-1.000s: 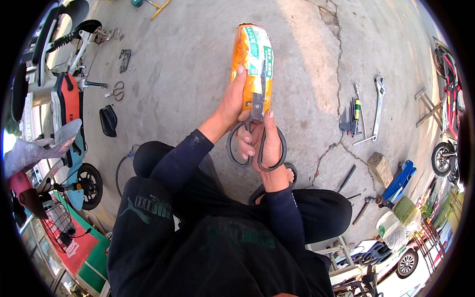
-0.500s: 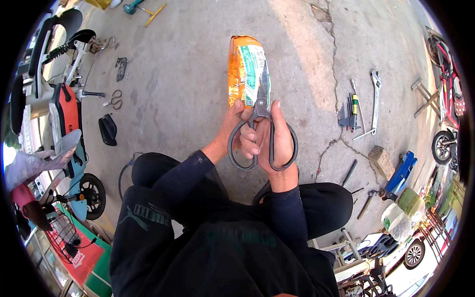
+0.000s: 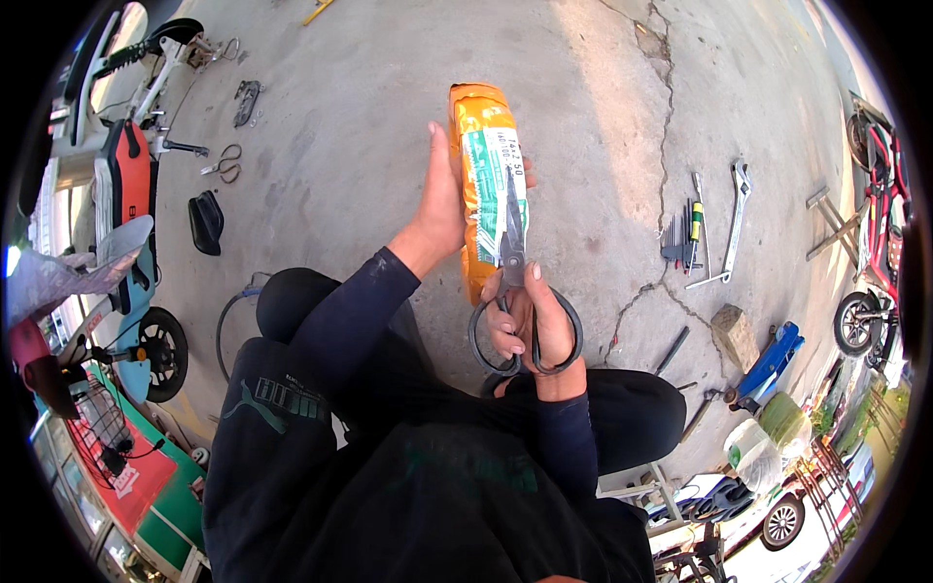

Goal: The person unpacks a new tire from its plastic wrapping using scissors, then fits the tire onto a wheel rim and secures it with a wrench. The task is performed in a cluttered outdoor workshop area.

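My left hand (image 3: 439,209) grips the left side of an orange wrapped packet (image 3: 481,175) with a green-and-white label, holding it upright in front of me. My right hand (image 3: 535,325) has its fingers through the black loop handles of large scissors (image 3: 513,291). The scissor blades lie along the packet's label, pointing up, nearly together. I am crouched over a concrete floor, my knees in dark clothing below the hands.
A wrench (image 3: 736,219) and screwdrivers (image 3: 685,233) lie on the concrete to the right, by a block (image 3: 734,335) and a blue tool (image 3: 768,360). A second pair of scissors (image 3: 225,165) and a black pad (image 3: 205,222) lie left, near scooters (image 3: 131,209).
The packet and both hands have come lower and closer to me. The scissors slid further up along the packet's label, and the handles have drawn closer together.
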`<state>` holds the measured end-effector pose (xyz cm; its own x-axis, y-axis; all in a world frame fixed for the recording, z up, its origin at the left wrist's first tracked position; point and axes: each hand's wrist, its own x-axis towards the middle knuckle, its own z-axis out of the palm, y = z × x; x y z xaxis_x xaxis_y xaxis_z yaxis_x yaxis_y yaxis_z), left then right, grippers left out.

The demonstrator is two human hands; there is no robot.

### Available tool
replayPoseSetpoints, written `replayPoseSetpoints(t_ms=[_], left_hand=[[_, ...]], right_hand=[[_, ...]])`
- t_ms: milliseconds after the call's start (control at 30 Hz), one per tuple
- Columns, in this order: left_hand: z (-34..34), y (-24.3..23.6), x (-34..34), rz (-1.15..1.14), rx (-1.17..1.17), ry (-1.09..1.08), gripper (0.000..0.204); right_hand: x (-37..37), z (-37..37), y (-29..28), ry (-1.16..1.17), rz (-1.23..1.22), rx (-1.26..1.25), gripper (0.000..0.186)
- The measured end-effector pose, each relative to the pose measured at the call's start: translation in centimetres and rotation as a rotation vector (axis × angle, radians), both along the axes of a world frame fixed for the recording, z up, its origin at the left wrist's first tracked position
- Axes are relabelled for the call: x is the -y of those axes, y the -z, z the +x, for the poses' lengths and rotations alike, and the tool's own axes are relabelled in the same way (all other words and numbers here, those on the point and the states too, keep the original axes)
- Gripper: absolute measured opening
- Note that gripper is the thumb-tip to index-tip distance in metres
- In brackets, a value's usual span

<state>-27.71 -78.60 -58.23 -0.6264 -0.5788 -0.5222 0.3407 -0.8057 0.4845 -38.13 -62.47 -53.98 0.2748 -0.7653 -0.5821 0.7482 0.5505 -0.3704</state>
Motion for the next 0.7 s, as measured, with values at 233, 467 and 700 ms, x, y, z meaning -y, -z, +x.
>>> replayPoseSetpoints(t_ms=[233,467,700], left_hand=[[-1.8,2.2,-1.8,-0.181,0.153,0.058,0.085],[-3.3,1.4,-3.2,-0.181,0.173,-0.019,0.082],[-1.8,1.3,-4.6,-0.204,0.154,0.185,0.078]], right_hand=[[0.1,-0.6,-0.3,0.126,0.008,0.068,0.067],[0.2,-0.1,-1.3,0.215,0.027,0.082,0.062],[1.4,-1.9,-1.4,0.210,0.005,0.169,0.062]])
